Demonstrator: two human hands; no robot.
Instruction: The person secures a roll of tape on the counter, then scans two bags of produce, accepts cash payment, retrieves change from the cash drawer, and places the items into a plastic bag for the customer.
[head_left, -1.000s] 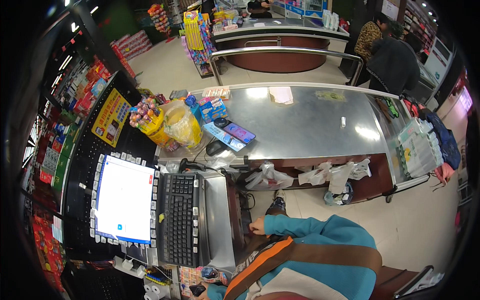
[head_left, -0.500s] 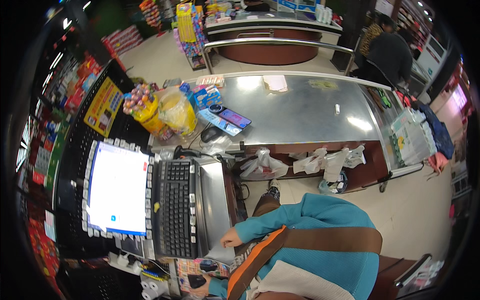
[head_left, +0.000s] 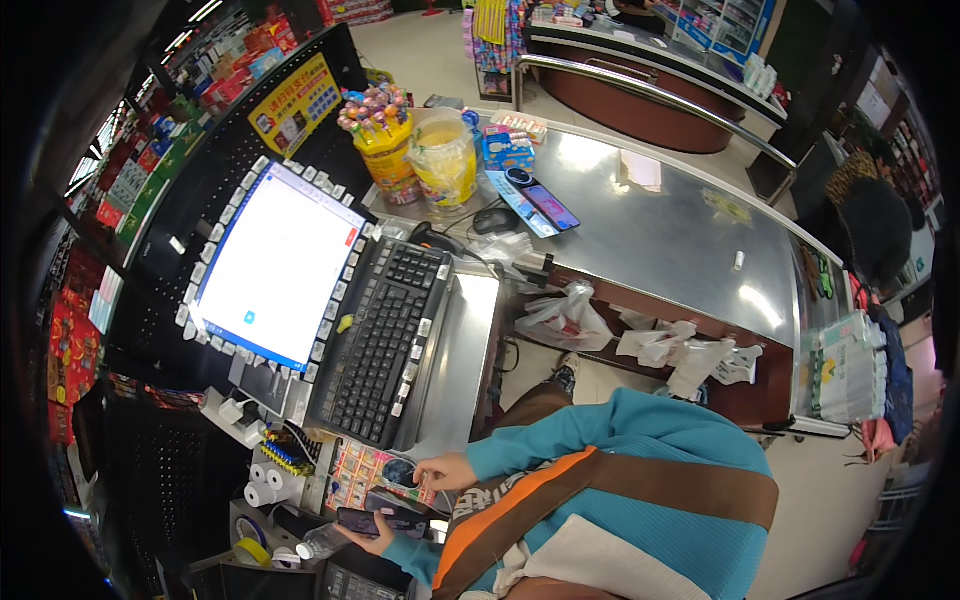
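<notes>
My left hand (head_left: 376, 540), low in the head view, is closed around a dark smartphone (head_left: 372, 521), holding it flat above the lower counter. My right hand (head_left: 449, 472) hovers just above and beside the phone. Its fingers are partly extended and bent downward, with nothing visible in them. Close to its fingertips is a dark round device (head_left: 399, 472) on a colourful printed sheet (head_left: 358, 474); I cannot tell whether they touch. A clear plastic bottle (head_left: 321, 542) lies beside my left hand.
A black keyboard (head_left: 385, 340) and a lit monitor (head_left: 280, 265) stand at left. Lollipop tub (head_left: 385, 150), yellow bucket (head_left: 443, 165) and mouse (head_left: 494, 220) sit near the metal counter (head_left: 660, 225). Plastic bags (head_left: 568, 318) hang below it. White paper rolls (head_left: 268, 485) are at lower left.
My view has turned, so the counter appears tilted. My right hand has left the metal ledge beside the keyboard and moved over the printed sheet. The phone in my left hand shows more plainly.
</notes>
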